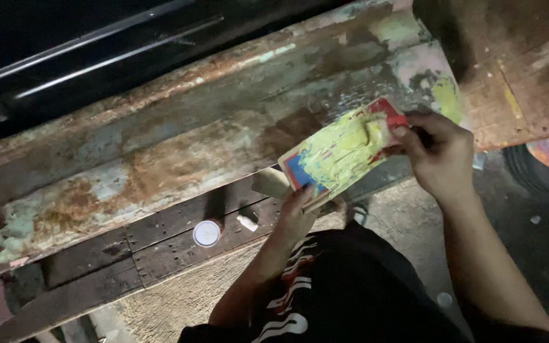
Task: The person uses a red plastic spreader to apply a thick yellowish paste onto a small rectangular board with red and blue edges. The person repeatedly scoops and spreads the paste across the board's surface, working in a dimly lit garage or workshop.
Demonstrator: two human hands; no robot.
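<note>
Dim work area, concrete floor (408, 222) underfoot, a rusted, flaking metal panel (160, 146) running across in front of me.

Nearest: my knee in dark shorts (344, 286). Left hand (297, 213) grips the lower edge of the flat mixing board (335, 155), fingers clenched on it from beneath; the board is tilted, its face thick with pale yellow filler (344, 146). Right hand (436, 155) is clenched on a small red-handled spreader (386, 127) pressed into the filler near the board's upper end.

Beyond the left hand: dark wooden plank (160, 241) along the base of the panel, carrying a small round white-lidded can (207, 233) and a small white scrap (247, 223). What sits just behind the board's near corner is too dim to identify, possibly a second spreader.

Risks, as judged:
- Tilted board plus heavy load: filler may slide off onto my shorts.
- One-edge grip: a hard scrape could twist the board loose.
- Can stands close to the plank's edge; a knock would tip it.
</note>
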